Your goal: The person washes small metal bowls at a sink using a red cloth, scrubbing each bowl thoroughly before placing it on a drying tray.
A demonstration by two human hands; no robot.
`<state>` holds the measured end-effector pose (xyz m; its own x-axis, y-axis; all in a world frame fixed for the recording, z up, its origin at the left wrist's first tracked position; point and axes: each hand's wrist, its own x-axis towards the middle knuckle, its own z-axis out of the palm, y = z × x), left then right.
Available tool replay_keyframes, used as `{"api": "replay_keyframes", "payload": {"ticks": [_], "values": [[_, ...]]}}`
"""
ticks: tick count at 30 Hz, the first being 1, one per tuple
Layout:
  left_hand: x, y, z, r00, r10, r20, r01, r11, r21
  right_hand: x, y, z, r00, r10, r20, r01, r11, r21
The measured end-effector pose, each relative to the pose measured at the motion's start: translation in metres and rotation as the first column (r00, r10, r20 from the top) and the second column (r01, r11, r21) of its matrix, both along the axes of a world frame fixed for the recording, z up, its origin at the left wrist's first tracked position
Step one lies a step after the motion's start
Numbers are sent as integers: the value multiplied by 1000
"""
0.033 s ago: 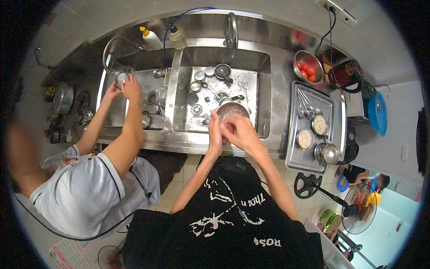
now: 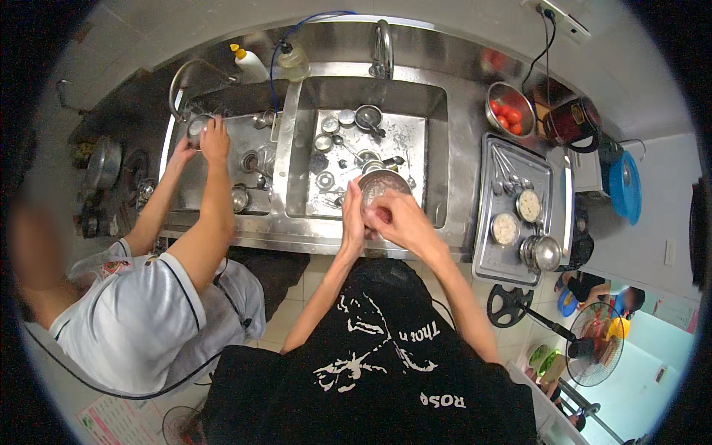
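Over the near edge of the middle sink (image 2: 440, 148), a metal bowl (image 2: 383, 180) is tilted with its inside facing up and away from me; the inside looks wet. My left hand (image 2: 353, 217) is closed round the bowl's left side. My right hand (image 2: 398, 219) is closed on a small reddish pad (image 2: 383, 214) and presses at the bowl's near side. What the pad is made of is hard to make out. Below the bowl, a small dark-handled pan (image 2: 368, 117), metal cups (image 2: 324, 142), lids and spoons lie scattered on the sink floor.
At left, a co-worker's hands (image 2: 213, 141) hold a metal bowl (image 2: 197, 132) under a curved tap (image 2: 178, 81). Right of my sink sits a tray (image 2: 487, 245) with spoons, white-filled bowls and stacked bowls. Behind it stands a bowl of tomatoes (image 2: 507, 89). Soap bottles (image 2: 251, 65) stand behind.
My right hand and the reddish pad have shifted slightly against the bowl. The co-worker's bowl has moved up and tipped toward the tap, with water splashing off it.
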<state>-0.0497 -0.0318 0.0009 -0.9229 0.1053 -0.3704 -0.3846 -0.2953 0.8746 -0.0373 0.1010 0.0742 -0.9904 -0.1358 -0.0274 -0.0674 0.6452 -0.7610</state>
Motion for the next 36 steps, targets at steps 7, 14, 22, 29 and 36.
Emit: {"api": "replay_keyframes", "payload": {"ticks": [7,14,22,29,36], "values": [[3,7,25,989,-86,119,103,983,-151,-6,8,-7,959,29,-283,70,940,333],[-3,-3,7,974,-188,-125,112,884,-454,-5,22,2,988,80,-133,-19,913,408],[-6,-4,7,991,-91,-98,56,946,-318,-6,22,-6,962,236,138,-245,968,50],[-2,10,13,998,-45,42,50,991,-124,-15,11,-9,993,86,-86,-99,983,-152],[-3,5,8,986,-74,146,78,997,-17,1,28,22,993,-11,-118,-2,995,-103]]}}
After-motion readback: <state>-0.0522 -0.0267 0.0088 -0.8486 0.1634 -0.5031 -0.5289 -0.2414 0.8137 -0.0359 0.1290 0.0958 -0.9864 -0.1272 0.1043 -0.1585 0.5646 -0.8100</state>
